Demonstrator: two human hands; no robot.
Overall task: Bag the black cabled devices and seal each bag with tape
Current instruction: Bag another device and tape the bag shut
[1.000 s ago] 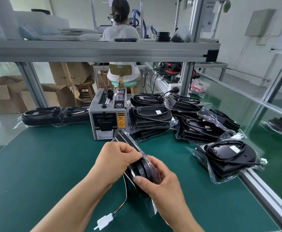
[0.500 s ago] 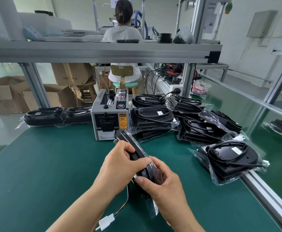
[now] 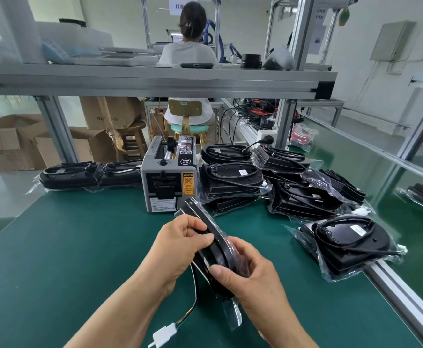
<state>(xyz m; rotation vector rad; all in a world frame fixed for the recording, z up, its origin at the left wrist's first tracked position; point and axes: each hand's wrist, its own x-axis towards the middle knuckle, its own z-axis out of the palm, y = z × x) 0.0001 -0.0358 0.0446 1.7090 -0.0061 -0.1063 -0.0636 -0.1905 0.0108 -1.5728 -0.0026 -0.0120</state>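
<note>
A flat black device stands on edge above the green mat, partly inside a clear plastic bag. My left hand grips its left face, thumb on the rim. My right hand holds the bag and the device's near end from the right. A black cable with a white connector hangs out below my hands. The grey tape dispenser stands just beyond the device. Several bagged black devices are piled to the dispenser's right, and one bagged device lies near the right rail.
Two more bagged devices lie left of the dispenser. An aluminium rail bounds the mat on the right, a shelf beam crosses overhead. A seated person works behind, and cardboard boxes stand on the floor at left.
Both hands and the device have stayed in place. My left thumb has shifted along the device's rim, and the bag sits slightly further over the device.
</note>
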